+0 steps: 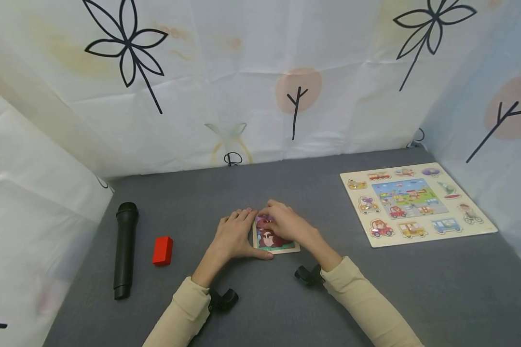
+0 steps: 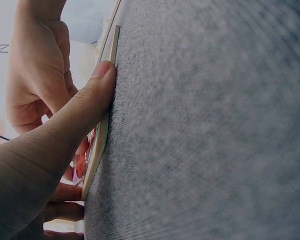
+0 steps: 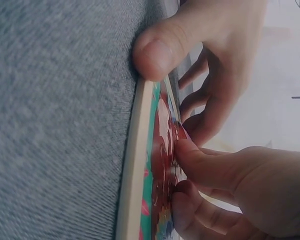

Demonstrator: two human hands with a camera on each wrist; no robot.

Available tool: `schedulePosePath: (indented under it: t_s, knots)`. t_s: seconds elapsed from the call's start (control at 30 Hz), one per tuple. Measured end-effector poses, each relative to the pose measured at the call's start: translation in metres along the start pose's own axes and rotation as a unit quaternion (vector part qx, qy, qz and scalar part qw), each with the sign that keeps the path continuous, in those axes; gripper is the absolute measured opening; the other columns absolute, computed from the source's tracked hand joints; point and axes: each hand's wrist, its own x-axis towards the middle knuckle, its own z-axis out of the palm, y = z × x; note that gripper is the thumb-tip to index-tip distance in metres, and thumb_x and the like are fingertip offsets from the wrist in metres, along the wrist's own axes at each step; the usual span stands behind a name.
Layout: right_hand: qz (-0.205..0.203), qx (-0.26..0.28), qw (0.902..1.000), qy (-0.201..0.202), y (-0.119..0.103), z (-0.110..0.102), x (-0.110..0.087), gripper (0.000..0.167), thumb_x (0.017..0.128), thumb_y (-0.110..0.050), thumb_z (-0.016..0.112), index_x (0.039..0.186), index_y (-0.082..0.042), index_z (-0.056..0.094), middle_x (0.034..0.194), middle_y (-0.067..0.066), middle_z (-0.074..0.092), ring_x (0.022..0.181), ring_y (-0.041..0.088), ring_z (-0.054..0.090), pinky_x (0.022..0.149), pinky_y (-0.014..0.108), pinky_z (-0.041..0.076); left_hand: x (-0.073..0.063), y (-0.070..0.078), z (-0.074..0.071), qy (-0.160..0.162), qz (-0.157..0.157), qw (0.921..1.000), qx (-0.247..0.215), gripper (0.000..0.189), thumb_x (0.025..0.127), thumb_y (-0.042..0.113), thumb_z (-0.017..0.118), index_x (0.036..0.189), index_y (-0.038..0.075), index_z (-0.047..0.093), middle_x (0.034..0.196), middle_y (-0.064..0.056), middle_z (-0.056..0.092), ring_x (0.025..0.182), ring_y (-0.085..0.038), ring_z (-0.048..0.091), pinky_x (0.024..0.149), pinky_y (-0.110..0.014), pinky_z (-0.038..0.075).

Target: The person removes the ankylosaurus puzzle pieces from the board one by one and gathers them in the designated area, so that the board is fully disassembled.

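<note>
Surface: grey, fabric-like, with white curtain standing at its back and sides.
Curtain print: black-outlined flowers and thin twigs over pale peach discs.
Puzzle: flat near the middle of the surface, small and thin, with a pale wooden edge; its picture shows brown, green and purple areas, partly covered by fingers.
Left hand: fingers apart from the thumb, lying along the left side of the puzzle, with the thumb stretched over its near edge; the board sits between them.
Right hand: above the puzzle, fingers bent in towards the thumb, pinching a piece at the far end of the board.
Piece: red and purple, tilted up from the board beside the left fingertips; mostly hidden by the fingers.
Sleeves: cream, on both forearms.
Wrist cameras: black, one under each wrist.
Microphone: black, lying lengthwise at the far left, head pointing away from the person.
Block: red, just right of the microphone, well apart from the left hand.
Large board: at the right, lying flat, vehicle shapes around a central street scene.
</note>
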Motion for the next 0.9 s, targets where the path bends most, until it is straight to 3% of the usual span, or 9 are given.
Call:
schedulePosePath:
  t_s: [0.23,0.43,0.67,0.9]
  knots:
    - [0.001,-0.003,1.0000,0.001,0.001,0.001,0.000,0.032,0.098,-0.010,0.068,0.130,-0.002,0.069,0.103,0.009,0.059,0.077,0.013,0.047,0.067,0.024,0.041,-0.001,0.000,0.001,-0.002,-0.001,1.0000,0.001,0.123,0.061,0.084,0.078,0.156,0.016,0.042,0.159,-0.012,0.046,0.145,-0.038,0.045,0.110,-0.062,0.040]
    - [0.002,-0.001,0.9999,0.012,0.005,-0.002,-0.003,0.032,0.098,-0.012,0.068,0.129,-0.004,0.070,0.105,0.009,0.061,0.079,0.014,0.050,0.069,0.026,0.043,-0.001,-0.001,0.002,-0.007,-0.001,1.0000,0.003,0.123,0.061,0.084,0.078,0.156,0.015,0.042,0.160,-0.012,0.045,0.146,-0.038,0.044,0.111,-0.063,0.040]
    - [0.003,0.001,0.9997,0.023,0.019,-0.012,-0.009,0.031,0.099,-0.013,0.068,0.129,-0.004,0.070,0.108,0.009,0.063,0.081,0.012,0.055,0.067,0.024,0.046,0.000,-0.001,0.003,-0.003,-0.004,1.0000,0.004,0.124,0.060,0.084,0.078,0.156,0.013,0.042,0.158,-0.013,0.046,0.145,-0.038,0.045,0.110,-0.062,0.041]
    - [0.006,-0.009,0.9993,0.035,0.037,-0.026,-0.018,0.031,0.098,-0.013,0.069,0.127,-0.003,0.072,0.104,0.011,0.063,0.073,0.011,0.049,0.061,0.022,0.041,0.001,0.000,0.001,-0.004,-0.006,0.9999,0.008,0.126,0.061,0.084,0.078,0.157,0.013,0.040,0.159,-0.013,0.045,0.146,-0.038,0.045,0.111,-0.061,0.040]
